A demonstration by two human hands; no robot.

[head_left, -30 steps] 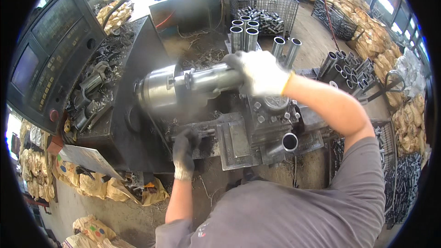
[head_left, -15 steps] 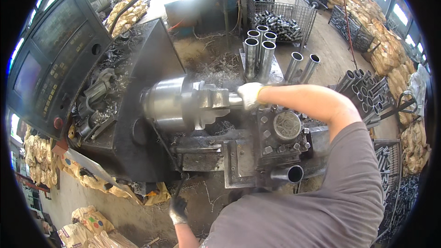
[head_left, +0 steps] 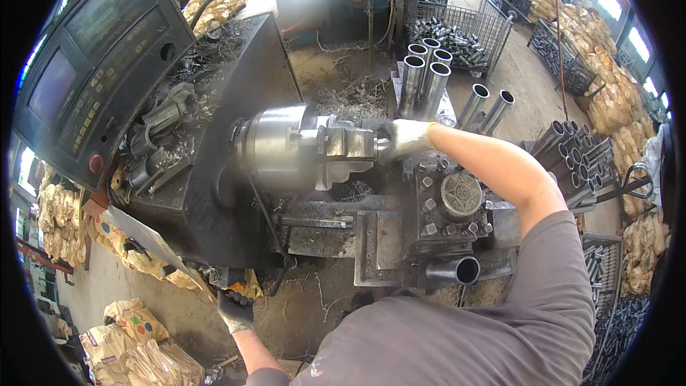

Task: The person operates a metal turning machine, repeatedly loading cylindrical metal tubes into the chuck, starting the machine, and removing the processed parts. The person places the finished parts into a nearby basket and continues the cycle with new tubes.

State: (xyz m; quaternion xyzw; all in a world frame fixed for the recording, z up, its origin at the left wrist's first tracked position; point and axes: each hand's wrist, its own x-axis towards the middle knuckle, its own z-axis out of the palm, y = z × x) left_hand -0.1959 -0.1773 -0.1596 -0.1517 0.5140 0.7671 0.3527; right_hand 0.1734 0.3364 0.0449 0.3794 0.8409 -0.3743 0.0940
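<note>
My right hand (head_left: 406,139), in a white glove with a dark palm side, is closed around the end of a metal tube (head_left: 383,146). That tube sits between the jaws of a lathe chuck (head_left: 282,146); its far part is hidden inside. My left hand (head_left: 236,312), in a dark-fingered glove, is low at the front of the lathe, below its dark housing (head_left: 221,136). Its fingers are curled by the housing's lower edge, and what they hold, if anything, is hidden. A bent dark lever (head_left: 284,264) hangs to the right of that hand, untouched.
A tool turret (head_left: 446,204) stands right of the chuck, with a tube (head_left: 457,270) at its front. Several upright tubes (head_left: 426,78) stand behind it, more tubes (head_left: 575,154) at right. A control panel (head_left: 96,64) rises at left. Paper sacks (head_left: 139,339) lie lower left.
My left hand has let go of the lever and moved left to the housing's lower edge. My right hand stays on the tube at the chuck. The whole view has shifted slightly.
</note>
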